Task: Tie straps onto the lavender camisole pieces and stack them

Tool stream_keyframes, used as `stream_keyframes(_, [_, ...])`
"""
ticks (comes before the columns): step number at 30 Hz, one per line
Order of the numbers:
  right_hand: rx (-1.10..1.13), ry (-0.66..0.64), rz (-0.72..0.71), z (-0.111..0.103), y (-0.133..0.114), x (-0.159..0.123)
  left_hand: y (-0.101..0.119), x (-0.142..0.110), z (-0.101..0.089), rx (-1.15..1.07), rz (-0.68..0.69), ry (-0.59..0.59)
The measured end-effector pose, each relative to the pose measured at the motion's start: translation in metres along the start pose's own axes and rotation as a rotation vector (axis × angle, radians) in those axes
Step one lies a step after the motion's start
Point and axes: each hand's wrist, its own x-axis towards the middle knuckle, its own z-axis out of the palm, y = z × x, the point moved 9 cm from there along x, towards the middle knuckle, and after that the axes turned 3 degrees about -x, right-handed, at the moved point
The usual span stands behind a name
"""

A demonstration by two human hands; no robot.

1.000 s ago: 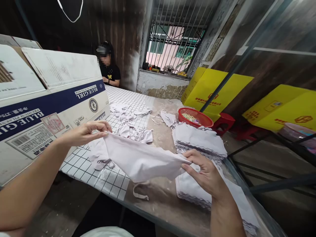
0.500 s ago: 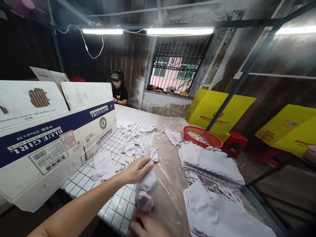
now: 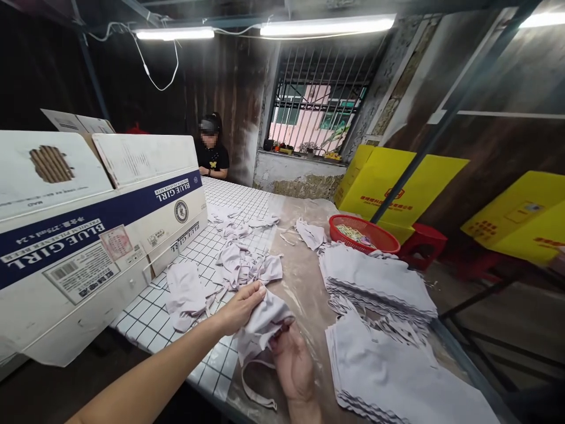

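A white carton (image 3: 132,218) is standing along the left edge of the tabletop (image 3: 304,294) (its side is showing a blue band). 2 cloth stacks (image 3: 397,365) are lying along the right edge, a red basket (image 3: 353,235) sitting beyond. Near the front edge, the left hand (image 3: 241,306) is pinching a pale cloth piece (image 3: 267,315); the right hand (image 3: 295,362) is touching it, its grip too hidden to tell.

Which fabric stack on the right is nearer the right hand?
The front fabric stack, closest to the camera, its left edge beside the right hand. The rear fabric stack lies farther back, next to the red basket.
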Motion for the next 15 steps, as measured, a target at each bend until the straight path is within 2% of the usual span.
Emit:
stream_keyframes(2, [0.18, -0.018, 0.081, 0.006, 0.001, -0.003, -0.003, 0.002, -0.004, -0.014, -0.004, 0.027])
stream_keyframes(4, [0.277, -0.014, 0.09, 0.007, -0.006, -0.004, -0.003, 0.005, -0.012, -0.056, -0.019, 0.075])
stream_keyframes(6, [0.295, 0.006, 0.066, 0.001, -0.016, -0.007, 0.006, 0.006, -0.025, -0.099, 0.005, 0.151])
stream_keyframes(11, [0.223, 0.071, 0.006, -0.022, -0.043, -0.02, 0.042, 0.012, -0.06, -0.137, 0.117, 0.338])
stream_keyframes(13, [0.124, 0.108, 0.027, -0.025, -0.043, -0.024, 0.048, 0.013, -0.061, -0.131, 0.12, 0.362])
stream_keyframes(15, [-0.011, 0.104, 0.113, -0.016, -0.028, -0.023, 0.049, 0.014, -0.053, -0.11, 0.114, 0.345])
